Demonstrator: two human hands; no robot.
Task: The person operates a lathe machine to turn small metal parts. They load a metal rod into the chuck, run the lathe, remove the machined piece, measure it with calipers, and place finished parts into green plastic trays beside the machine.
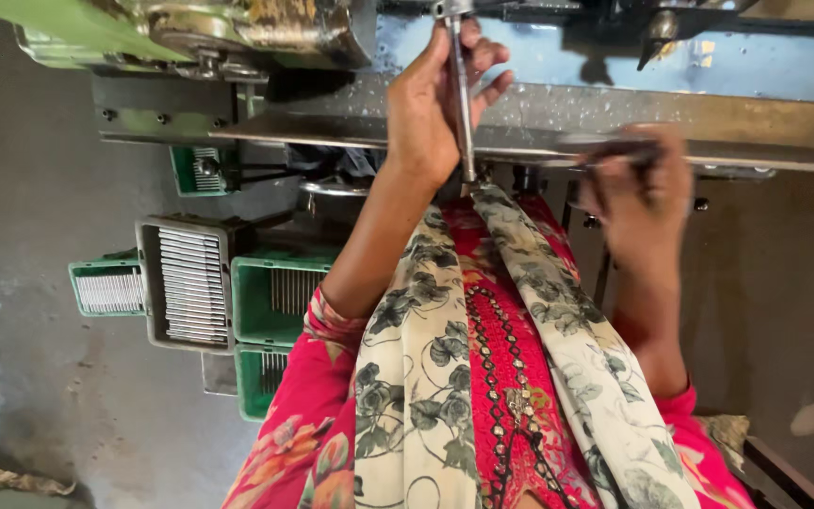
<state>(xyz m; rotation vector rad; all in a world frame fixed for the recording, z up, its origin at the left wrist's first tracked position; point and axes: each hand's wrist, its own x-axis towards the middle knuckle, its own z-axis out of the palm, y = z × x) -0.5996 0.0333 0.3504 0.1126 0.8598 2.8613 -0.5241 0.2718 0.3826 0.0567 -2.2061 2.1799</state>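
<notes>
My left hand (433,108) reaches up to a machine and is wrapped around a thin upright metal lever (461,90). The lever's top end is at the machine's blue panel (765,66). My right hand (641,193) is blurred; it rests at the edge of the steel work table (756,123), with its fingers curled on a thin dark strip (614,149). A cream floral scarf (416,377) hangs over my red dress, between both arms.
Left of my arm, below the table, stand green crates (270,292) and a grey crate (190,283) filled with rows of thin metal pieces. A green machine body (190,33) is at the top left. The grey concrete floor (30,188) lies to the left.
</notes>
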